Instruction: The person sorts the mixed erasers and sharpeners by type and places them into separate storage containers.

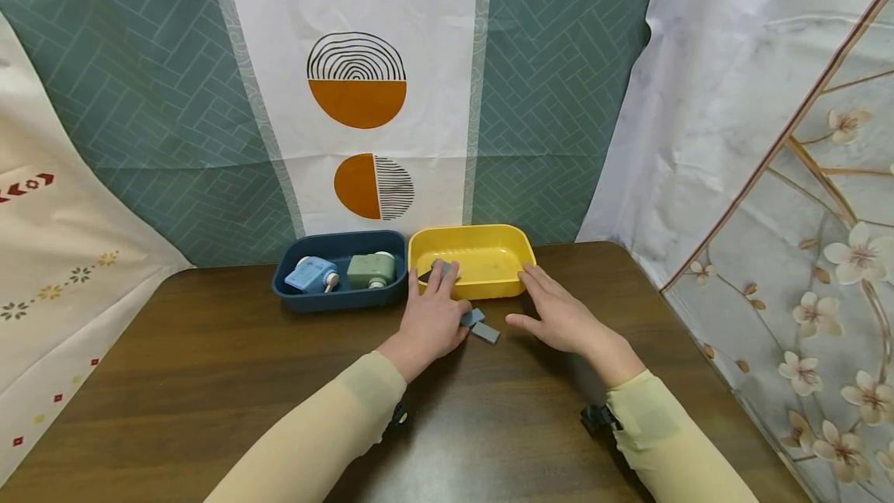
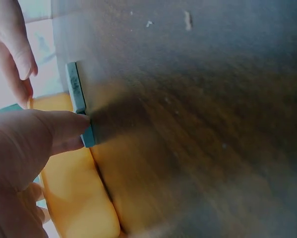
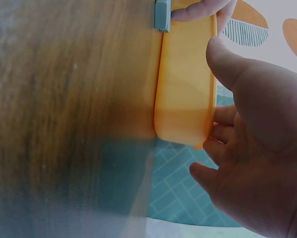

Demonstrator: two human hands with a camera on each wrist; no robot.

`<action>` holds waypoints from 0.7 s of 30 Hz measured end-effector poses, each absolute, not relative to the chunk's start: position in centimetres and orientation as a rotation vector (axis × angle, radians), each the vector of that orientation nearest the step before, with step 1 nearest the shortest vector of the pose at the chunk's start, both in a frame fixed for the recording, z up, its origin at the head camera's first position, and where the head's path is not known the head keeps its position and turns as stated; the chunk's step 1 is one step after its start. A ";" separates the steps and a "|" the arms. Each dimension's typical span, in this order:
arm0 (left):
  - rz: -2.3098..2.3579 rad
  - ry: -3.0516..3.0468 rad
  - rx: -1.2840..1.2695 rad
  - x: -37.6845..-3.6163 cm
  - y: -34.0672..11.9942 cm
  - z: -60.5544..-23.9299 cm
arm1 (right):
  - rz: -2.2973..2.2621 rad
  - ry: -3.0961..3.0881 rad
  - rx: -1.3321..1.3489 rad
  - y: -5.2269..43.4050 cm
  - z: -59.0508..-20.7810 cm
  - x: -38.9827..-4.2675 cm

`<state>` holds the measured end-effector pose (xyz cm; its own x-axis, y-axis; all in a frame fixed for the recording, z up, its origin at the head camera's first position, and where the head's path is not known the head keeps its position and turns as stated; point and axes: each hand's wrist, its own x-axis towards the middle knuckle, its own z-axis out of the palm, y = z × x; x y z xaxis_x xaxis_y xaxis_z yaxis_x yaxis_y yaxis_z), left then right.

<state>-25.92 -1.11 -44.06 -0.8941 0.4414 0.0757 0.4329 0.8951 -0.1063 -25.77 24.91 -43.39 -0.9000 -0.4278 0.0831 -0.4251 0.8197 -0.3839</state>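
**Gray blocks at the front rim of the yellow tray, closest to the left hand**

Gray blocks lay in two places. One pair (image 1: 481, 325) rested on the counter (image 1: 209, 379) just in front of the yellow tray (image 1: 507, 237), touching the thumb side of the left hand (image 1: 431, 318). Their long axis ran slantwise, from near the thumb down toward the person's right. Another gray piece (image 1: 440, 266) sat under the left fingertips, over the tray's front rim.

The left hand was plainly the nearer one. Its fingers reached forward across the rim, fairly straight, and in the left wrist view the thumb (image 2: 64, 130) pressed against the edge of a block (image 2: 78, 101). Whether the fingers actually pinched the piece at the rim or merely lay on it could not be told. The right hand (image 1: 559, 315) lay flat and spread on the counter, fingertips touching the tray's front right corner, holding nothing; the pair of blocks lay to its left, near but apart from it.

A dark blue tray (image 1: 293, 295) stood touching the yellow one on its left, holding a light blue toy (image 1: 310, 273) and a green toy (image 1: 372, 270).

Much was unclear. The left hand covered most of the piece at the rim, so its shape was uncertain. Both wrist views were blurred; the right wrist view showed only the tray's outer wall (image 3: 183, 89) and one block end (image 3: 162, 15).
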 end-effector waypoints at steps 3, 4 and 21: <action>0.111 -2.946 -0.709 -25.9 -1.2 -44.1 | -0.627 2.985 -0.693 24.9 -43.4 -25.8; 0.105 -2.941 -0.716 -25.8 -1.2 -44.1 | -0.629 2.986 -0.690 25.0 -43.4 -25.8; 0.069 -2.896 -0.760 -25.0 -2.1 -44.4 | -0.624 2.989 -0.694 24.9 -43.6 -25.8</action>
<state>-25.02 -2.06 -44.45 -0.8612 0.4913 0.1301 0.4845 0.8710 -0.0818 -25.79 24.94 -43.57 -0.9017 -0.4251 0.0788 -0.4212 0.8225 -0.3823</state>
